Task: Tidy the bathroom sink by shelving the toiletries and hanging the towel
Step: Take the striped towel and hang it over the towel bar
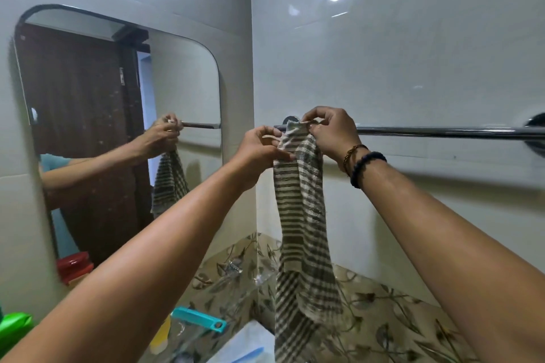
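Note:
A cream towel with grey stripes (303,215) hangs long and bunched from the left end of a chrome towel rail (442,130) on the white tiled wall. Its top edge lies over the rail. My left hand (259,150) pinches the towel's upper left edge just below the rail. My right hand (330,130), with bead bracelets on the wrist, grips the towel's top right at the rail. The towel's lower end dangles down over the corner shelf area.
A rounded mirror (118,127) on the left wall reflects my arms and the towel. Below sit a teal comb (200,323), a green bottle (14,327), a yellow item (160,339) and a glass corner shelf (244,274) against floral tiles. The rail's right bracket (536,132) is at the frame edge.

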Action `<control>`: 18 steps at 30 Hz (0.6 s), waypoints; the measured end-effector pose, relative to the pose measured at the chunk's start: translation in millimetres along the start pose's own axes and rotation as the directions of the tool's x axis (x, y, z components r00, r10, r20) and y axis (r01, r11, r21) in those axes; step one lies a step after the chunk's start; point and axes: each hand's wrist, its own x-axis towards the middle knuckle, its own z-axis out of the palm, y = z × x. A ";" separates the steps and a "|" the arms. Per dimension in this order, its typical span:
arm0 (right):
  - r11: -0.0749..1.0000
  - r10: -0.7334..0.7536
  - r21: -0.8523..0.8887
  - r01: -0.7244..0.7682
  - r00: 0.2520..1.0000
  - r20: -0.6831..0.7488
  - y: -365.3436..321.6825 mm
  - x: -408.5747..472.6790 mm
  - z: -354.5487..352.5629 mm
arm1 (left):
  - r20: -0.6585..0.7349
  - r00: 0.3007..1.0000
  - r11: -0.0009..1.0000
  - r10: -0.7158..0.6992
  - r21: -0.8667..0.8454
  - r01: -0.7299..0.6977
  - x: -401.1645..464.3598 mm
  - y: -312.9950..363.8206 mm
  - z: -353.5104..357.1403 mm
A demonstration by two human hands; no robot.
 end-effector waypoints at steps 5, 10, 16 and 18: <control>0.993 0.036 -0.116 -0.011 0.976 0.213 -6.5 -6.0 -23.0 | 0.011 0.994 0.982 0.105 0.156 -0.105 -3.3 11.9 15.2; 0.983 0.063 -0.182 0.002 0.934 0.352 -11.5 -7.9 -40.3 | 0.025 0.972 0.918 0.233 0.324 -0.229 0.7 12.9 28.4; 0.944 -0.068 -0.323 0.064 0.998 -0.002 -21.7 -3.7 -60.0 | 0.061 0.991 0.764 0.116 0.633 -0.128 4.6 -1.9 25.5; 0.927 -0.084 -0.372 0.039 0.991 -0.105 -24.9 -0.2 -72.8 | 0.061 0.997 0.770 0.041 0.634 -0.071 3.8 -5.1 22.5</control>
